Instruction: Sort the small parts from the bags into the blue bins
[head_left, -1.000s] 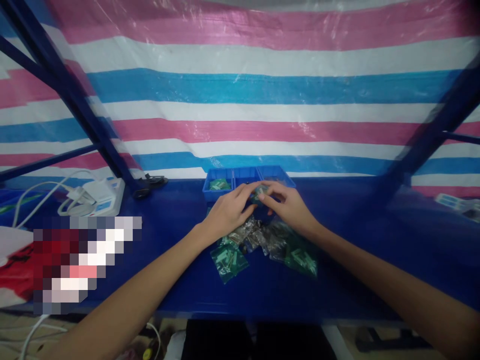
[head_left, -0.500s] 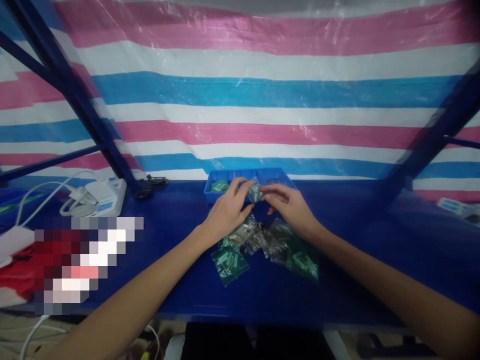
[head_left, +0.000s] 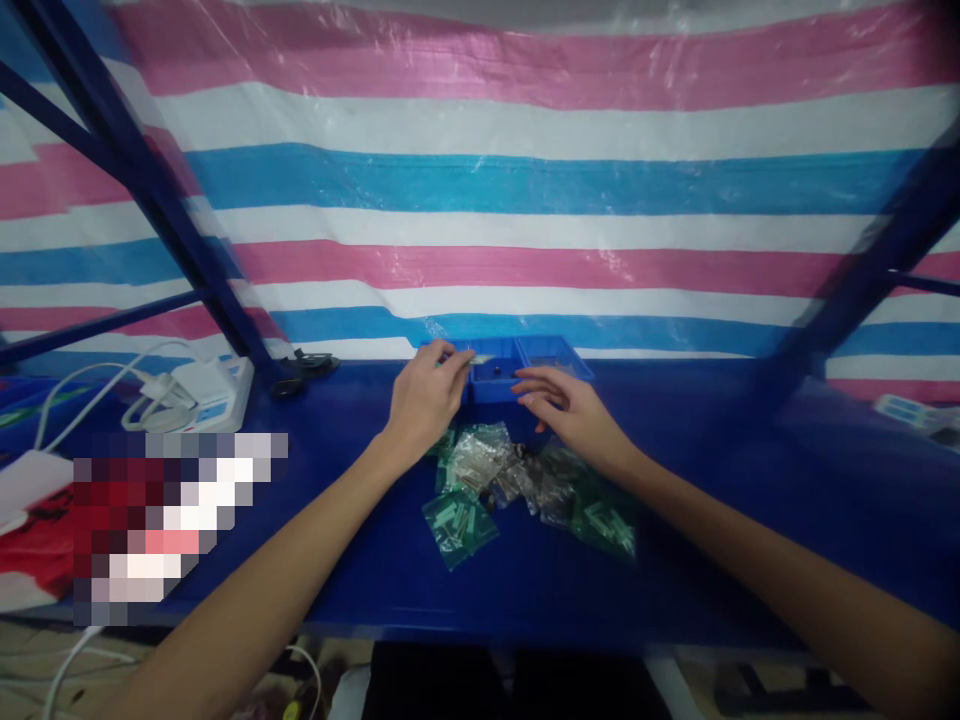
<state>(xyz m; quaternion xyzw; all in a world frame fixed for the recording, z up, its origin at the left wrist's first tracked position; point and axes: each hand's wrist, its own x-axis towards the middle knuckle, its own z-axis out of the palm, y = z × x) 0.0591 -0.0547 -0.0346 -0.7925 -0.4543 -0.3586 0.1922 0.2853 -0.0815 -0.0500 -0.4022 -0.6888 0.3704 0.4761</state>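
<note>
Over the left part of a blue divided tray (head_left: 559,355), my left hand (head_left: 427,395) is closed in a pinch on a small pale piece (head_left: 480,359). The piece is too small to name. To the right, my right hand (head_left: 566,405) hovers at the tray's front edge, fingers curved and apart, holding nothing visible. A small dark bit (head_left: 497,371) lies in the middle compartment. Below my hands, a heap of clear plastic bags (head_left: 480,455) with small parts lies on the blue table. Green-tinted bags with pale strips lie at the front left (head_left: 459,525) and right (head_left: 606,522).
At the left stand a white power strip (head_left: 229,395) with cables and a red-and-white item (head_left: 41,550), partly pixelated. Dark small objects (head_left: 311,362) lie by the left blue frame post (head_left: 225,300). Striped plastic sheeting (head_left: 525,180) hangs behind the table (head_left: 712,420).
The clear bag that was between both hands is no longer seen there. My left hand has moved left, now pinching a small pale piece. My right hand has hardly moved.
</note>
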